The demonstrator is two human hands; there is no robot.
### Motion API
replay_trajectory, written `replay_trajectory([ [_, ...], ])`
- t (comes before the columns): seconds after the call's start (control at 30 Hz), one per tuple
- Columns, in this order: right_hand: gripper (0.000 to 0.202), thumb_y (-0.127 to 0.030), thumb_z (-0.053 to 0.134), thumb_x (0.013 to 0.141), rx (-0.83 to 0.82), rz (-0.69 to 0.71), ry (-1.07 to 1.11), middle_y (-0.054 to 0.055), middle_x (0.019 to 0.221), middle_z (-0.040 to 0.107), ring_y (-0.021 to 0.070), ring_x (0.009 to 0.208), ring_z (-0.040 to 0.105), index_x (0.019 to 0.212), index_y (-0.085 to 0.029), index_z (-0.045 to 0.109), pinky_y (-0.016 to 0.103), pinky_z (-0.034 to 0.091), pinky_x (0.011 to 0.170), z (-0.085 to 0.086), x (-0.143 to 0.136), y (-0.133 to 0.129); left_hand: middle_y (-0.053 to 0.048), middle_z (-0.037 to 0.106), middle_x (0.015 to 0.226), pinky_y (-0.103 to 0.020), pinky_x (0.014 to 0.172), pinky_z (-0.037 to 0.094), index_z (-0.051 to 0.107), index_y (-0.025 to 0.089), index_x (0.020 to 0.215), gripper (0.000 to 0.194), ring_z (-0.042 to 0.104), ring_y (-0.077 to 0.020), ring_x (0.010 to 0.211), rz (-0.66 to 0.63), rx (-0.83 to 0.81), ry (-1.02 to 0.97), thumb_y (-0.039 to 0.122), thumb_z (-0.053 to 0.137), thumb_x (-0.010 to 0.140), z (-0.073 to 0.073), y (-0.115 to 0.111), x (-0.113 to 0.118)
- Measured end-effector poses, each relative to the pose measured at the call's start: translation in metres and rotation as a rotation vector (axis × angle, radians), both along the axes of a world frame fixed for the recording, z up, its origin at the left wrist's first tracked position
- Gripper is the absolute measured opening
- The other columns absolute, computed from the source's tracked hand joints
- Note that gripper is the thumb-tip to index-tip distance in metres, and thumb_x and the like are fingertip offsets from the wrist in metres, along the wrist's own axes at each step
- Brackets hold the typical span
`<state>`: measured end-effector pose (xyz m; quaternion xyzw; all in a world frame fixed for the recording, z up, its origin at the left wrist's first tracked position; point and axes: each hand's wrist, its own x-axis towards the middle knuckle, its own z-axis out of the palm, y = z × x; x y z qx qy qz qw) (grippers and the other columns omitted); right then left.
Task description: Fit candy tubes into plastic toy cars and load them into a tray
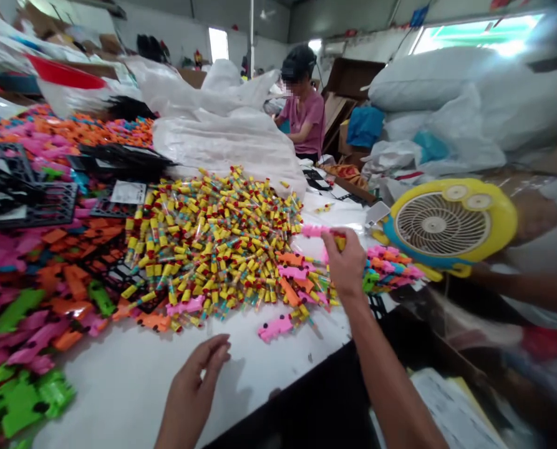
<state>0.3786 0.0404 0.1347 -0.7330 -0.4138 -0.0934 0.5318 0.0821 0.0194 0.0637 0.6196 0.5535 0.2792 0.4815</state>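
My right hand (346,265) reaches over the right side of the pile, its fingers closed on a pink plastic toy car (314,231) that sticks out to the left of the fingertips. A red and yellow bit shows by the knuckles; whether it is held too I cannot tell. Low over the white tabletop (133,380) is my left hand (196,380), fingers loosely bent, thumb a little apart, nothing visible in it. Ahead of it lies a heap of small clear tubes with yellow and red ends (213,243). Another pink toy car (276,327) rests at the heap's front edge.
Orange, pink and green toy pieces (30,330) and black plastic trays (39,202) fill the left. A yellow fan (446,224) stands at right, beside a cluster of coloured cars (390,268). A person in pink (309,118) sits behind white sacks (231,143).
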Motion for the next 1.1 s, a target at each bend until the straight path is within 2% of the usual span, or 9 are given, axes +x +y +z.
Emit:
replay_trajectory([
  [0.07, 0.026, -0.041, 0.053, 0.091, -0.024, 0.182, -0.078, 0.003, 0.083, 0.068, 0.0147, 0.074, 0.062, 0.095, -0.018, 0.063, 0.025, 0.048, 0.067, -0.014, -0.018, -0.008, -0.01, 0.07, 0.104, -0.04, 0.088, 0.053, 0.067, 0.021, 0.107, 0.059, 0.065, -0.0267, 0.093, 0.044, -0.137, -0.171, 0.069, 0.056, 0.076, 0.001, -0.003, 0.01],
  [0.23, 0.022, -0.032, 0.051, 0.093, 0.009, 0.851, -0.551, 0.001, 0.07, 0.063, 0.0132, 0.061, 0.056, 0.11, -0.02, 0.06, 0.024, 0.042, 0.055, -0.072, -0.104, -0.049, -0.013, 0.068, 0.111, -0.037, 0.087, 0.052, 0.061, 0.017, 0.12, 0.062, 0.063, -0.0258, 0.1, 0.182, -0.43, -0.705, 0.062, 0.061, 0.079, 0.015, -0.002, 0.029],
  [0.33, 0.031, -0.039, 0.052, 0.092, -0.122, 1.047, -0.317, 0.002, 0.08, 0.065, 0.0137, 0.067, 0.06, 0.117, -0.02, 0.052, 0.024, 0.046, 0.057, -0.076, -0.125, -0.065, -0.01, 0.068, 0.106, -0.03, 0.077, 0.051, 0.06, 0.018, 0.122, 0.062, 0.063, -0.0198, 0.089, 0.276, -0.442, -0.768, 0.048, 0.077, 0.071, 0.022, -0.001, 0.025],
  [0.47, 0.026, -0.034, 0.042, 0.097, -0.444, 0.993, 0.129, 0.006, 0.1, 0.066, 0.0137, 0.082, 0.065, 0.119, -0.02, 0.045, 0.025, 0.052, 0.071, -0.066, -0.114, -0.061, -0.004, 0.067, 0.093, -0.022, 0.075, 0.046, 0.058, 0.021, 0.125, 0.058, 0.059, -0.013, 0.084, 0.242, -0.377, -0.656, 0.043, 0.076, 0.073, 0.02, -0.005, 0.014],
  [0.57, 0.022, -0.033, 0.046, 0.094, -0.419, 0.976, 0.173, 0.005, 0.103, 0.064, 0.0152, 0.092, 0.064, 0.112, -0.022, 0.052, 0.028, 0.051, 0.081, -0.063, -0.086, -0.047, -0.004, 0.067, 0.085, -0.024, 0.075, 0.046, 0.061, 0.017, 0.119, 0.059, 0.06, -0.0141, 0.078, 0.234, -0.435, -0.633, 0.046, 0.077, 0.071, 0.015, -0.009, 0.01],
  [0.73, 0.025, -0.039, 0.051, 0.091, -0.228, 0.486, 0.253, 0.004, 0.1, 0.065, 0.0164, 0.085, 0.062, 0.108, -0.023, 0.059, 0.03, 0.049, 0.078, -0.051, -0.04, -0.023, -0.007, 0.067, 0.087, -0.03, 0.08, 0.047, 0.066, 0.013, 0.103, 0.052, 0.062, -0.019, 0.083, 0.26, -0.453, -0.6, 0.05, 0.076, 0.069, 0.01, -0.011, 0.009],
  [0.77, 0.024, -0.038, 0.053, 0.09, -0.243, 0.522, 0.243, 0.004, 0.102, 0.065, 0.0168, 0.089, 0.062, 0.107, -0.023, 0.061, 0.03, 0.049, 0.08, -0.047, -0.039, -0.023, -0.006, 0.067, 0.087, -0.029, 0.079, 0.047, 0.065, 0.015, 0.104, 0.049, 0.061, -0.0183, 0.082, 0.234, -0.425, -0.569, 0.051, 0.074, 0.071, 0.011, -0.011, 0.009],
  [0.93, 0.018, -0.034, 0.055, 0.091, -0.422, 1.069, 0.274, 0.0, 0.097, 0.066, 0.0127, 0.086, 0.06, 0.105, -0.024, 0.06, 0.024, 0.047, 0.078, -0.045, -0.08, -0.039, -0.001, 0.063, 0.085, -0.026, 0.071, 0.041, 0.066, 0.021, 0.104, 0.039, 0.054, -0.0155, 0.078, 0.088, -0.257, -0.325, 0.051, 0.066, 0.079, 0.021, -0.013, 0.013],
  [1.1, 0.015, -0.032, 0.053, 0.093, -0.411, 1.115, 0.231, 0.002, 0.098, 0.065, 0.0127, 0.093, 0.058, 0.102, -0.023, 0.06, 0.025, 0.045, 0.082, -0.055, -0.099, -0.046, -0.001, 0.057, 0.083, -0.028, 0.072, 0.04, 0.066, 0.023, 0.097, 0.029, 0.052, -0.0164, 0.078, -0.048, -0.058, -0.208, 0.048, 0.059, 0.084, 0.026, -0.015, 0.01],
])
